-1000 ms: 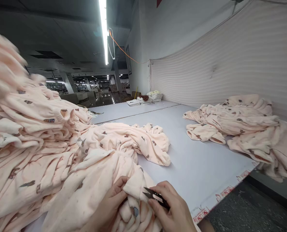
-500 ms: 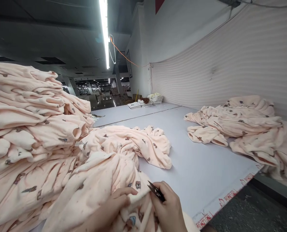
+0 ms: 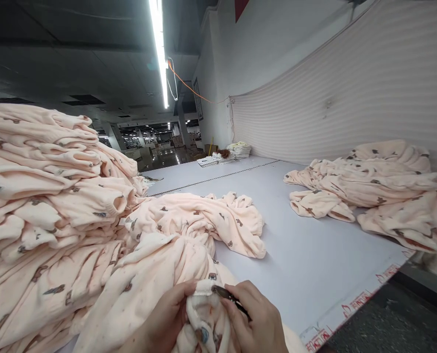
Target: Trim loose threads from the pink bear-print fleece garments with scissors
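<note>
At the worktop's [image 3: 306, 264] near edge a peach garment [image 3: 203, 318] is pinched in the left hand's [image 3: 163, 318] grip, snips [image 3: 227, 295] in the right hand's [image 3: 258, 326]. Progress is judged early: the tall stack [image 3: 49, 196] seems untrimmed, the smaller pile [image 3: 369, 186] done.

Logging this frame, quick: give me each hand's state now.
Left hand: closed, gripping the pink garment.
Right hand: closed, holding the thread snips against that garment.

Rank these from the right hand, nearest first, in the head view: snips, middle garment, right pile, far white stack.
1. Snips, held in the right hand.
2. Middle garment, just ahead, slightly left.
3. Right pile, off to the right.
4. Far white stack, at the far end.
</note>
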### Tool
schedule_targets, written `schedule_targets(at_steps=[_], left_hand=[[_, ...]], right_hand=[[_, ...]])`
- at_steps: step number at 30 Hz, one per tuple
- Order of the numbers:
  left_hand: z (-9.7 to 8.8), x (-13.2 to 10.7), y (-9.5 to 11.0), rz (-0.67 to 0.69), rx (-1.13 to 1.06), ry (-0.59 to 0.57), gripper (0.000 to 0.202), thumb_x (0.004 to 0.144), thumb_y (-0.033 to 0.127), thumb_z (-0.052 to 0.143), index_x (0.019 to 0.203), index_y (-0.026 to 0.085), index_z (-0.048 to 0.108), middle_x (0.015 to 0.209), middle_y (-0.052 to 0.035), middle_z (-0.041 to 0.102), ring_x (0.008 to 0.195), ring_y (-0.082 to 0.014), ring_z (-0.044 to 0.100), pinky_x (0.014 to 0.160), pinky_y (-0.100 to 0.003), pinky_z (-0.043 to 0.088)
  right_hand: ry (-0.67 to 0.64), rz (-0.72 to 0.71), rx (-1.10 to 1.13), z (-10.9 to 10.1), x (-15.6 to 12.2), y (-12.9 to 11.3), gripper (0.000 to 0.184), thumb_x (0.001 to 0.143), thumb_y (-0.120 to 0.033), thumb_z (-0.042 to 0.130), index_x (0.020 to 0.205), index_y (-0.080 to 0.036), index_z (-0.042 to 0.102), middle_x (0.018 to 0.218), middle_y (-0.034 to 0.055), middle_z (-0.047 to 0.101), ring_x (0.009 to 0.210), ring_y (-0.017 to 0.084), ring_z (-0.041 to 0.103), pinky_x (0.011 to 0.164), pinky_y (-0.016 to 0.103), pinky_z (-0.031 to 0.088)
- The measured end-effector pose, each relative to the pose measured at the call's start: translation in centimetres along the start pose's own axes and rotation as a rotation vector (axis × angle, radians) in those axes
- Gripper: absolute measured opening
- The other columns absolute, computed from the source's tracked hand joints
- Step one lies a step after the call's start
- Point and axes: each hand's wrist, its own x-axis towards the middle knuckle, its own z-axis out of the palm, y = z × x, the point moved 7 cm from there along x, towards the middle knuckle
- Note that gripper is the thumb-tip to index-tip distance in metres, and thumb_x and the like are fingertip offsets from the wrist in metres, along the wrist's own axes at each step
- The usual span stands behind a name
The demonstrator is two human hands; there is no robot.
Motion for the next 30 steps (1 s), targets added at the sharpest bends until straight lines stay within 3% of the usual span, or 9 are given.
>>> schedule_targets(at_steps=[7, 13, 17, 21, 26, 30], left_hand=[[-0.6, 0.2, -0.2, 0.024, 0.025, 0.029, 0.025, 0.082, 0.019, 0.054, 0.097, 0.007, 0.069, 0.081, -0.0123, 0.075, 0.082, -0.0255, 0.07, 0.073, -0.032, 0.05], [-0.7, 0.6, -0.6, 0.022, 0.011, 0.004, 0.026, 0.082, 0.018, 0.052, 0.098, 0.006, 0.068, 0.079, -0.0113, 0.075, 0.072, -0.0234, 0.07, 0.069, -0.031, 0.05], [-0.7, 0.4, -0.4, 0.048, 0.033, 0.03, 0.026, 0.081, 0.018, 0.054, 0.1, 0.005, 0.068, 0.078, -0.0107, 0.075, 0.071, -0.023, 0.07, 0.068, -0.03, 0.05], [-0.5, 0.4, -0.5, 0.018, 0.027, 0.004, 0.028, 0.083, 0.021, 0.052, 0.1, 0.005, 0.068, 0.078, -0.0118, 0.075, 0.078, -0.0256, 0.07, 0.071, -0.032, 0.051], [-0.9, 0.4, -0.7, 0.012, 0.003, 0.013, 0.029, 0.082, 0.024, 0.053, 0.097, 0.005, 0.068, 0.08, -0.0118, 0.076, 0.076, -0.0257, 0.071, 0.072, -0.033, 0.051], [-0.5, 0.4, -0.8, -0.017, -0.014, -0.024, 0.029, 0.083, 0.023, 0.052, 0.101, 0.006, 0.067, 0.079, -0.0106, 0.076, 0.074, -0.0243, 0.071, 0.073, -0.032, 0.051]], right_hand=[[-0.033, -0.054, -0.05, -0.5, 0.6, -0.2, 0.021, 0.09, -0.026, 0.05, 0.106, -0.025, 0.063, 0.088, 0.0041, 0.068, 0.072, 0.018, 0.066, 0.062, 0.024, 0.051], [-0.044, -0.086, -0.068, -0.6, 0.6, -0.5, 0.023, 0.088, -0.029, 0.053, 0.108, -0.025, 0.063, 0.09, 0.0041, 0.068, 0.07, 0.018, 0.066, 0.062, 0.025, 0.051], [-0.024, -0.028, -0.057, -1.0, 0.7, -0.4, 0.02, 0.09, -0.027, 0.048, 0.102, -0.025, 0.065, 0.086, 0.0032, 0.068, 0.07, 0.017, 0.066, 0.06, 0.024, 0.051], [-0.05, -0.086, -0.1, -1.0, 0.5, -0.8, 0.024, 0.085, -0.029, 0.056, 0.108, -0.024, 0.063, 0.088, 0.004, 0.068, 0.068, 0.018, 0.066, 0.06, 0.024, 0.05], [-0.042, -0.048, -0.125, -1.2, 0.3, -0.6, 0.021, 0.091, -0.027, 0.048, 0.102, -0.024, 0.065, 0.084, 0.0037, 0.068, 0.067, 0.017, 0.065, 0.06, 0.024, 0.049], [-0.1, -0.019, -0.078, -0.8, 0.4, -0.5, 0.02, 0.087, -0.028, 0.055, 0.104, -0.024, 0.064, 0.087, 0.0033, 0.068, 0.072, 0.018, 0.066, 0.062, 0.024, 0.05]])
